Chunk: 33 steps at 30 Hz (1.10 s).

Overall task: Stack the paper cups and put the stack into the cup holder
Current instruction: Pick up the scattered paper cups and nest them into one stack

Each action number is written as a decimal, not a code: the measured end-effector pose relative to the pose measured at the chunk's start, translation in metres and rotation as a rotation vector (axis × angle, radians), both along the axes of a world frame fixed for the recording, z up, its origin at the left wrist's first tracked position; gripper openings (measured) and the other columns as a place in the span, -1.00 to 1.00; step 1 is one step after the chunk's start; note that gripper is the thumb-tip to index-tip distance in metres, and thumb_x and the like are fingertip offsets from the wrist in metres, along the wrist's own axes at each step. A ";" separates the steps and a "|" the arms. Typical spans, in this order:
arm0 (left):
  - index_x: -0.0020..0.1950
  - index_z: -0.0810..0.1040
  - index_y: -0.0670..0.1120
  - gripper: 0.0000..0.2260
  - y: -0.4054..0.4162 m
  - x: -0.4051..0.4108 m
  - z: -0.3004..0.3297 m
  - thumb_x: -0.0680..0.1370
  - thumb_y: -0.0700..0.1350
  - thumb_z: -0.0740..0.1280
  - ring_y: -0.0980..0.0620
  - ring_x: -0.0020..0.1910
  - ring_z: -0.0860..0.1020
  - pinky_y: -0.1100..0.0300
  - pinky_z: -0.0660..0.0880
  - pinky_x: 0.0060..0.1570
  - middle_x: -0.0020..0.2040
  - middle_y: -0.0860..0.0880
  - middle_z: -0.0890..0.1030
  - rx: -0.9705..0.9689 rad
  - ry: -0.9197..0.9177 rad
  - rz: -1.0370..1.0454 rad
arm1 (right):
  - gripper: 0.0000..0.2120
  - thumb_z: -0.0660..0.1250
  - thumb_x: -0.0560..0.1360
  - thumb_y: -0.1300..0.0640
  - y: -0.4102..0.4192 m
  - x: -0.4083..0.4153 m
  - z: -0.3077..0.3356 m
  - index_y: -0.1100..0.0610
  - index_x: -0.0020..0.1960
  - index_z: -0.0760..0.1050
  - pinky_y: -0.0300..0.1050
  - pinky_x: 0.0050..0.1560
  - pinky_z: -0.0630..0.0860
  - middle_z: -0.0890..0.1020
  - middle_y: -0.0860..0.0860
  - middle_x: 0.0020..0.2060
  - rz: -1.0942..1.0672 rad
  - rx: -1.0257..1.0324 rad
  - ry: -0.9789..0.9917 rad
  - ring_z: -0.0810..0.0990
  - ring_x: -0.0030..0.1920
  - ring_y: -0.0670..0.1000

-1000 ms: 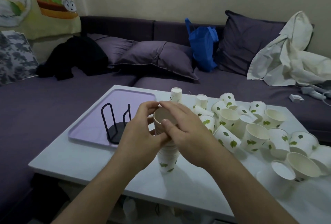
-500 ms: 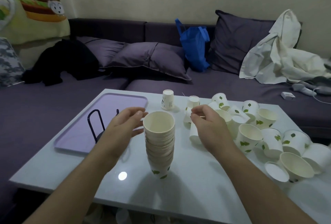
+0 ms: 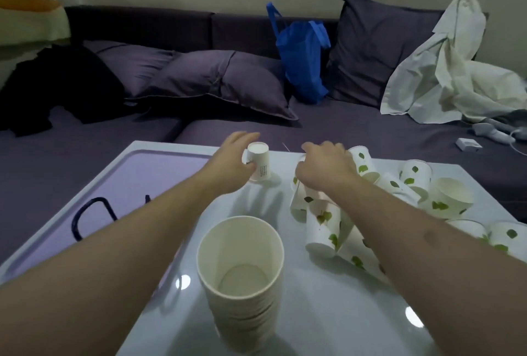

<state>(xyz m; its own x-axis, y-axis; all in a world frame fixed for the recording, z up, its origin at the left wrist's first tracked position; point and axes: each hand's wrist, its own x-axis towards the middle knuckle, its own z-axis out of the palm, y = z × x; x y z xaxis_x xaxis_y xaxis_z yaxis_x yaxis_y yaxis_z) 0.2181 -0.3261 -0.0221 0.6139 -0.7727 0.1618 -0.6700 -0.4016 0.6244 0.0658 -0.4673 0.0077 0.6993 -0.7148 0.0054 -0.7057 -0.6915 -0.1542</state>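
Stack (image 3: pixel 242 273) of nested paper cups stands upright at six o'clock on the counter (image 3: pixel 328 313), untouched by either hand. Left hand (image 3: pixel 233 156) reaches to twelve o'clock, its grip curling round an upside-down cup (image 3: pixel 260 163) — thumb and fingers wrap its sides. Right hand (image 3: pixel 325 164) sits at one o'clock over the loose cups (image 3: pixel 370 184), fingers bent down among them; whether it has hold of one I cannot tell. Cup holder (image 3: pixel 91 217), a black wire frame, stands at nine o'clock on the lilac tray (image 3: pixel 142 173), partly behind the left forearm.

Risk, as I judge it: both forearms cross close beside the tall stack — a careless pull back could knock it over. The tumbled cups under the right wrist could also scatter off the counter's far edge.
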 end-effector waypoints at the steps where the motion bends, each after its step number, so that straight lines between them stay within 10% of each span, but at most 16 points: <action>1: 0.66 0.27 0.14 -0.39 -0.008 0.006 -0.004 0.65 -0.16 0.34 -0.03 0.64 0.23 0.21 0.23 0.45 0.69 0.07 0.15 0.028 -0.006 -0.013 | -0.55 0.21 0.53 0.08 -0.003 0.005 -0.001 0.02 0.41 0.46 0.12 0.23 0.39 0.56 0.18 0.32 0.001 0.001 0.036 0.47 0.32 0.27; 8: 0.69 0.20 0.14 -0.37 -0.043 0.021 -0.016 0.66 0.01 0.37 -0.06 0.61 0.29 0.05 0.33 0.47 0.70 0.05 0.12 0.267 -0.114 -0.088 | -0.64 0.26 0.52 0.19 -0.015 0.023 -0.006 0.08 0.30 0.55 -0.06 -0.19 0.48 0.58 0.07 0.04 -0.005 0.127 0.004 0.56 -0.08 0.11; 15: 0.29 0.43 0.02 -0.63 -0.031 0.020 -0.007 0.55 -0.16 0.46 -0.15 0.13 0.52 0.02 0.49 -0.07 0.23 -0.07 0.48 0.147 -0.136 0.058 | -0.67 0.30 0.55 0.22 -0.014 0.018 0.004 0.11 0.30 0.55 0.02 -0.05 0.54 0.59 0.14 0.19 0.037 0.036 -0.121 0.57 0.01 0.19; 22: 0.39 0.54 -0.10 -0.50 0.025 0.002 0.057 0.48 -0.09 0.56 -0.15 0.15 0.64 0.00 0.64 0.08 0.27 -0.12 0.58 -0.240 0.067 0.317 | -0.61 0.56 0.46 0.08 0.006 -0.019 0.043 0.12 0.22 0.54 -0.05 -0.05 0.46 0.59 0.09 0.13 0.021 -0.028 -0.566 0.49 0.00 0.07; 27: 0.24 0.66 -0.18 -0.74 0.099 -0.044 0.098 0.56 -0.23 0.51 -0.11 0.17 0.72 -0.06 0.63 0.28 0.17 -0.15 0.73 -0.642 0.601 0.208 | -0.57 0.63 0.33 0.10 0.051 -0.076 0.066 0.11 0.16 0.64 -0.01 0.10 0.69 0.72 0.02 0.03 -0.051 0.666 -1.033 0.73 0.07 0.07; 33: 0.32 0.65 -0.16 -0.71 0.180 -0.135 0.130 0.63 -0.09 0.42 0.00 0.19 0.72 0.15 0.62 0.21 0.17 -0.09 0.76 -0.823 0.626 0.071 | -0.79 0.43 0.59 0.26 0.118 -0.134 0.084 0.27 0.21 0.64 0.01 0.32 0.62 0.77 0.14 0.13 0.113 1.295 -1.269 0.72 0.24 0.15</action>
<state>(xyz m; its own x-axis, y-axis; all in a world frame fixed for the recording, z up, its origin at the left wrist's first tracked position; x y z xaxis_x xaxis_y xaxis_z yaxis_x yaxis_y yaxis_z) 0.0831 -0.1456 0.1075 0.8099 -0.5260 0.2594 -0.1220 0.2816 0.9518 -0.0686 -0.3498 0.0922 0.7540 -0.6545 0.0551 0.2912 0.2580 -0.9212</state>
